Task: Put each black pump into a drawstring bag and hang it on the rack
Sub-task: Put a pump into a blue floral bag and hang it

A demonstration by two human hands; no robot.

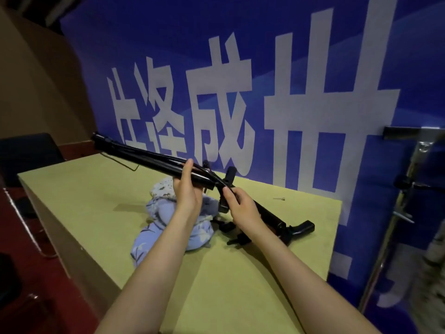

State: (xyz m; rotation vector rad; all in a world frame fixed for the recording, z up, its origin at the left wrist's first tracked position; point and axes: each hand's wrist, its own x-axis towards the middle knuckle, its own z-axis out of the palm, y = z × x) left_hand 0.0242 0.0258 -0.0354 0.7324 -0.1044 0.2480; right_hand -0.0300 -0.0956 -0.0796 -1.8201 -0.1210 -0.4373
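My left hand [186, 186] grips a long black pump [149, 159] by its barrel, holding it tilted above the table with its far end up to the left. At the pump's near end, my right hand [240, 208] pinches its thin hose and handle parts. Under my hands lies a heap of light-blue patterned drawstring bags [166, 220] on the table. A second black pump [284, 222] lies flat on the table to the right, partly hidden by my right forearm. The metal rack [407, 179] stands at the right edge.
The yellow-green table [84, 189] runs from left to the blue banner wall [289, 80] behind it. A small metal pin [279, 199] lies near the back right of the table. A dark chair [26, 155] stands at the far left on a red floor.
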